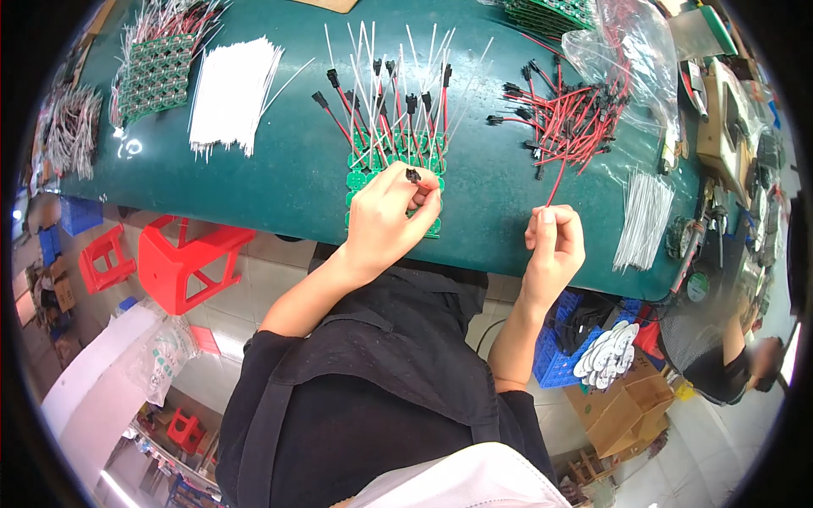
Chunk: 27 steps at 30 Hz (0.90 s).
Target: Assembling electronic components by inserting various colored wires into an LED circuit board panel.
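Observation:
In front of me lies a green circuit board panel (357,181) with white wires and red-black leads ending in black connectors (332,78) standing up from it. My left hand (385,218) is closed over the panel's near part, with a black connector (412,175) at its fingertips; the lead below it is mostly hidden by the fingers. Off to the right, my right hand (555,250) pinches the end of a red wire (556,184). That wire reaches up toward a loose pile of red-black connector leads (572,127).
A stack of white wires (233,97) and wired green boards (157,78) sit at the left. Grey wires (644,220) lie at the right, below a clear plastic bag (631,72). Red stools (182,262) stand beyond the table's near edge; a person (720,364) is at far right.

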Each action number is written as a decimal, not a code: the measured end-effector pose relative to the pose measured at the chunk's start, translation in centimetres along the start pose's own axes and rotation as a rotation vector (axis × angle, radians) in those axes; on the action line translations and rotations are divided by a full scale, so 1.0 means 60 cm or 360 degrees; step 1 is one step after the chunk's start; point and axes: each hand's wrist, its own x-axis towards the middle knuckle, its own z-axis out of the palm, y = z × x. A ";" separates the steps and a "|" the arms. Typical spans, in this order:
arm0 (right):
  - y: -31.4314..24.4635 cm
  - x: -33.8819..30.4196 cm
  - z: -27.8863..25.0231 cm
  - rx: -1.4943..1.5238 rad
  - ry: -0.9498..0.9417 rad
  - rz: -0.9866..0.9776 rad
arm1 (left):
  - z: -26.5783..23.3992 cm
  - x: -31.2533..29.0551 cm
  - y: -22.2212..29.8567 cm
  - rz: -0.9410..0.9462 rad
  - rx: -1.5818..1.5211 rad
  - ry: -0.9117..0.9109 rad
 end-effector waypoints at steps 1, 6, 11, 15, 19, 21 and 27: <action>0.002 -0.003 -0.003 0.0007 -0.0013 0.0002 | 0.000 0.000 -0.001 0.0006 -0.0009 0.0013; 0.009 -0.017 0.004 -0.0251 -0.0114 -0.0233 | -0.001 0.012 0.011 0.0045 0.0126 -0.0036; 0.006 -0.022 0.035 -0.0601 -0.0284 -0.0728 | -0.005 0.005 0.010 -0.0126 0.0118 -0.0046; 0.013 -0.011 0.052 -0.0909 -0.0395 -0.1271 | -0.027 -0.001 0.026 -0.0230 -0.0558 -0.0288; 0.014 -0.001 0.066 -0.1040 -0.0530 -0.1495 | -0.033 -0.010 0.022 -0.0416 -0.0832 -0.0266; -0.001 0.012 0.065 -0.1074 -0.0604 -0.1444 | -0.035 -0.010 0.014 -0.0483 -0.0794 -0.0162; 0.004 0.070 0.014 -0.1856 0.0025 -0.0524 | -0.045 -0.004 0.001 -0.0326 -0.0358 -0.0023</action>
